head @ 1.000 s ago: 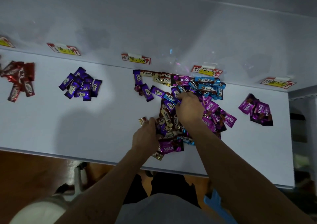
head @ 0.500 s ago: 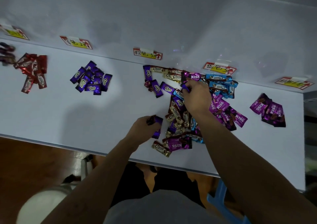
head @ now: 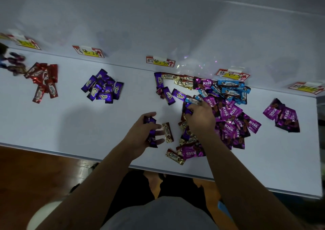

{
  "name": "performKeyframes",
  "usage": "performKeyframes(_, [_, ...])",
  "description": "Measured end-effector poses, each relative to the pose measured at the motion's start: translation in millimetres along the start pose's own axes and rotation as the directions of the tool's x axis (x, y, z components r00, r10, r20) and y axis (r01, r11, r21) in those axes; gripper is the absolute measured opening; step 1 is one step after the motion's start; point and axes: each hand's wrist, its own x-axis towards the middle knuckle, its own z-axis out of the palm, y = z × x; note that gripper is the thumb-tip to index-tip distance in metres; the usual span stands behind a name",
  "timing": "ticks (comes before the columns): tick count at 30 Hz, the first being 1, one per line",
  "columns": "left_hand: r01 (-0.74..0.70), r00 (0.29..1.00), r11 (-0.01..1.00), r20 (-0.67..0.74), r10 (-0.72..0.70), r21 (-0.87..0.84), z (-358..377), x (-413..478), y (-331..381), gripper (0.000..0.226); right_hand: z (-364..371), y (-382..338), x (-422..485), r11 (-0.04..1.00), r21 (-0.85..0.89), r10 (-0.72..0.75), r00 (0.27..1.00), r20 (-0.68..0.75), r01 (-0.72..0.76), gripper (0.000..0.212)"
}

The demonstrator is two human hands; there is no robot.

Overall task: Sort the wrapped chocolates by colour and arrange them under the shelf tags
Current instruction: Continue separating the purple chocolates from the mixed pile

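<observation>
A mixed heap of wrapped chocolates (head: 226,113) in purple, gold, blue and magenta lies on the white shelf (head: 70,124) at centre right. My left hand (head: 142,133) grips a few dark purple chocolates (head: 151,138) just left of the heap, beside a loose gold one (head: 168,132). My right hand (head: 200,119) rests on the heap and pinches a purple chocolate (head: 187,110). Sorted groups lie under the tags: red (head: 44,82), dark purple (head: 103,89) and magenta (head: 283,115). Blue ones (head: 232,89) sit under the blue tag (head: 233,75).
Several paper tags are taped along the back edge, among them one (head: 88,51) above the purple group and one (head: 160,61) above the heap's left end. More dark wrapped sweets (head: 15,64) blur at the far left. The shelf's front edge runs just below my wrists.
My left hand has drawn away from the heap to the left holding purple chocolates. My right hand has come back from the far side of the heap toward its near left part.
</observation>
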Motion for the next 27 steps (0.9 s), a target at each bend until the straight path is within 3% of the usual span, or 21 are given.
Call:
performKeyframes(6, [0.200,0.976,0.931,0.144,-0.163,-0.305,-20.7,-10.0,11.8,0.038,10.1,-5.0,-7.7,1.000,0.028,-0.012,0.992,-0.123,0.015,0.025])
performKeyframes(9, [0.198,0.973,0.906,0.184,-0.137,-0.374,-30.0,-15.9,15.9,0.040,8.4,-7.3,-10.3,0.989,0.146,-0.014,0.990,-0.142,0.035,0.023])
performKeyframes(12, [0.115,0.989,0.927,0.124,-0.075,-0.357,-42.4,-18.5,16.2,0.036,9.2,-15.3,-20.2,0.958,0.283,0.003,0.988,-0.155,0.041,0.028])
performKeyframes(15, [-0.005,0.999,0.987,0.037,0.011,-0.158,-60.2,-19.7,16.4,0.032,8.6,-35.7,-36.3,0.909,0.413,-0.010,0.994,-0.107,0.053,0.039])
performKeyframes(17, [-0.103,0.994,0.992,-0.033,0.106,0.079,-74.7,-20.7,17.4,0.033,9.8,-55.1,-48.1,0.930,0.358,-0.072,0.997,-0.041,0.082,0.030])
performKeyframes(20, [-0.169,0.966,0.918,-0.124,0.226,0.357,-98.5,-20.6,19.7,0.038,16.7,-93.3,-65.9,0.970,0.214,-0.129,0.990,0.051,0.115,0.019])
performKeyframes(23, [-0.225,0.895,0.712,-0.148,0.421,0.665,-124.2,-19.3,23.9,0.031,31.9,-132.7,-75.6,0.971,0.173,-0.183,0.979,0.094,0.165,0.014])
performKeyframes(27, [-0.256,0.814,0.359,0.000,0.581,0.898,-159.9,-16.5,37.9,0.026,49.0,-174.1,-73.1,0.964,0.161,-0.232,0.967,0.107,0.213,0.018])
